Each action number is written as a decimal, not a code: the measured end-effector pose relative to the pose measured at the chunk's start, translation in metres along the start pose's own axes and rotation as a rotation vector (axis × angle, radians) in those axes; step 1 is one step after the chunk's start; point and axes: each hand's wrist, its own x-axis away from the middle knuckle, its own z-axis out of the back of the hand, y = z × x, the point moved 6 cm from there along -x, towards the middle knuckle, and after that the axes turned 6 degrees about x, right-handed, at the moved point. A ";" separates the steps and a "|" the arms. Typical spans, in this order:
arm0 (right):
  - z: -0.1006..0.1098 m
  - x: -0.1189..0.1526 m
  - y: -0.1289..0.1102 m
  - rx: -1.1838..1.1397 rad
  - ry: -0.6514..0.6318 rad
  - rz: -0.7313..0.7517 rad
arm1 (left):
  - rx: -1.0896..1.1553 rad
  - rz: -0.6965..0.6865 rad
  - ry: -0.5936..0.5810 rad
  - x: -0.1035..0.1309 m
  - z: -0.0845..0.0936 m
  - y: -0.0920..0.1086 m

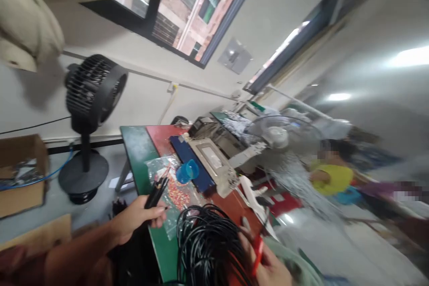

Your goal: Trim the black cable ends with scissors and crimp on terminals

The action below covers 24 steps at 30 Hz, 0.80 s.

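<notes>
My left hand point(147, 215) is closed around a bunch of black cable ends point(156, 193), with thin reddish wires showing at their tips. It is held at the left edge of the green tabletop, beside a clear plastic bag point(171, 221) with many small orange and red bits point(179, 196) on it. My right hand point(268, 261) grips red-handled scissors point(257, 250), their dark tip pointing up; their exact form is blurred. That hand lies against the right side of a large coil of black cable point(211, 237) on the table.
Behind the bag stand a blue cup point(187, 171) and a beige and blue machine point(211, 158). A black fan point(94, 94) and a cardboard box point(25, 165) are at left. Another fan point(278, 136) is at right, with a person in yellow point(331, 178) beyond it.
</notes>
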 end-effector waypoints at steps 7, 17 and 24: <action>-0.145 0.031 -0.065 -0.288 -0.572 0.128 | 0.097 -0.022 0.039 0.006 -0.001 0.003; -0.172 0.044 -0.043 -0.509 -0.699 0.122 | 0.096 0.066 -0.044 -0.001 -0.015 -0.015; -0.169 0.046 -0.044 -0.619 -0.615 0.041 | 0.071 0.072 0.005 -0.007 -0.014 -0.020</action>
